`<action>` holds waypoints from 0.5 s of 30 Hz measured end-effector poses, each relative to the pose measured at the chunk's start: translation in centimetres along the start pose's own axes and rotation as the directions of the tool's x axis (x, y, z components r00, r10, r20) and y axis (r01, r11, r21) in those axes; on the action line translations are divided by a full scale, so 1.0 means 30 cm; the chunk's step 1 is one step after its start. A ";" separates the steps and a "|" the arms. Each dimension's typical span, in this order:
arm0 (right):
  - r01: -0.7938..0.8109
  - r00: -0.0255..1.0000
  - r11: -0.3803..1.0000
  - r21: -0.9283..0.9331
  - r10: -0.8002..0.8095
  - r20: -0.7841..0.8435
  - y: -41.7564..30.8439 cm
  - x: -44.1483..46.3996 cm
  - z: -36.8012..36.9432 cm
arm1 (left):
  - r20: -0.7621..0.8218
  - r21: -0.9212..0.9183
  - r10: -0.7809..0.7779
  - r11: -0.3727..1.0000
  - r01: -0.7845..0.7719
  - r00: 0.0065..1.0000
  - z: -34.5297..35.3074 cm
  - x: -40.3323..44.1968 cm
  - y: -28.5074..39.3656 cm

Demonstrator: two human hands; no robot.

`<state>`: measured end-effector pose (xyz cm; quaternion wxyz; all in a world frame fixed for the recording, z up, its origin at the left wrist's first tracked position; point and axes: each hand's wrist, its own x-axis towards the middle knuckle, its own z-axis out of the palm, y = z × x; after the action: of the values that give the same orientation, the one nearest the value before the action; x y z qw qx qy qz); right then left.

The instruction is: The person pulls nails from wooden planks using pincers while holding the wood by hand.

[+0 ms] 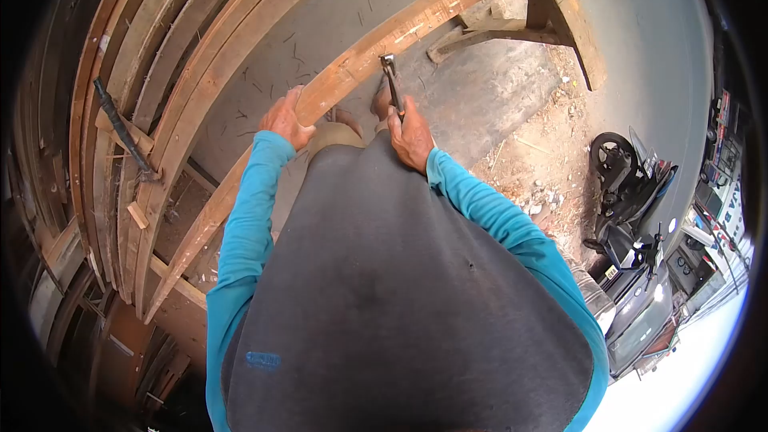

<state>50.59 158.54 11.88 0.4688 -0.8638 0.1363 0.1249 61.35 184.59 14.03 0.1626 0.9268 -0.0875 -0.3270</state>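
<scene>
My left hand (286, 118) is closed around a long wooden beam (400, 32), which slants from the lower left up to the top right. In my right hand (412, 136) I hold a pair of pincers (391, 84), its fingers wrapped about the handles. The pincers' metal head points up, at the near edge of the beam; whether it touches the wood I cannot tell. Pale scraped marks run along the beam's upper face. Both forearms wear blue sleeves, and my dark shirt fills the lower middle.
Several long planks (184, 72) are stacked at the left. A hammer-like tool with a dark handle (120, 124) rests on them. Loose nails (296, 52) lie scattered on the grey floor. Beyond the beam stands a wooden support (568, 24). A motorbike (628, 192) is parked at the right.
</scene>
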 end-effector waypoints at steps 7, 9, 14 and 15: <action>-0.074 0.975 0.922 0.381 0.147 -0.165 -0.042 -0.062 -0.097 | 0.013 -0.090 -0.010 0.996 0.012 1.000 -0.017 -0.012 0.004; -0.116 0.969 0.935 0.336 0.181 -0.169 -0.029 0.023 -0.141 | -0.023 -0.078 0.022 0.997 -0.023 1.000 -0.008 -0.013 0.002; 0.203 0.966 0.910 -0.361 -0.126 0.225 -0.107 -0.010 -0.254 | -0.038 -0.010 -0.024 1.000 0.023 0.999 0.008 -0.033 0.012; 0.202 0.966 0.908 -0.368 -0.123 0.227 -0.123 -0.037 -0.254 | -0.037 -0.017 -0.022 1.000 0.022 0.999 0.014 -0.040 0.009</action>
<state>51.54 154.18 19.15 0.3087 -0.9308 -0.0114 0.1954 60.15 184.56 14.50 0.1684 0.9322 -0.0715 -0.3122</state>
